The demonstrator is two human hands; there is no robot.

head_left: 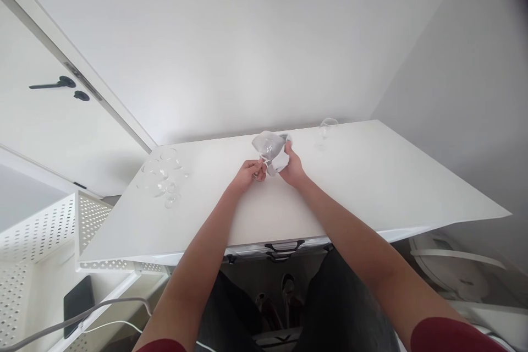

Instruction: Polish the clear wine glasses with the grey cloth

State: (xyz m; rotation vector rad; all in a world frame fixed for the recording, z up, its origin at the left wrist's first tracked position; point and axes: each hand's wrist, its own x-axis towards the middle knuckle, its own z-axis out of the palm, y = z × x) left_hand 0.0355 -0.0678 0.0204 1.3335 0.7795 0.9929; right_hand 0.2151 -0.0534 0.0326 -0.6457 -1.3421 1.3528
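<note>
Over the middle of the white tabletop, my left hand (249, 171) is closed, its fingers pinching the stem end of a clear wine glass (268, 146). My right hand (293, 167) grips a white cloth (280, 161), which is bunched against the glass and partly around its bowl. Some of the glass's outline is lost against the cloth, and the right fingers are partly hidden behind it. To the right, apart from both hands, one stemmed glass (329, 127) stands upright near the table's back edge.
Several clear glasses (161, 171) are grouped at the table's left end. The white table (198, 225) backs onto a wall; black drawer handles (284, 246) are at its front. A perforated white rack (93, 217) and a door with a black handle (53, 84) are at left.
</note>
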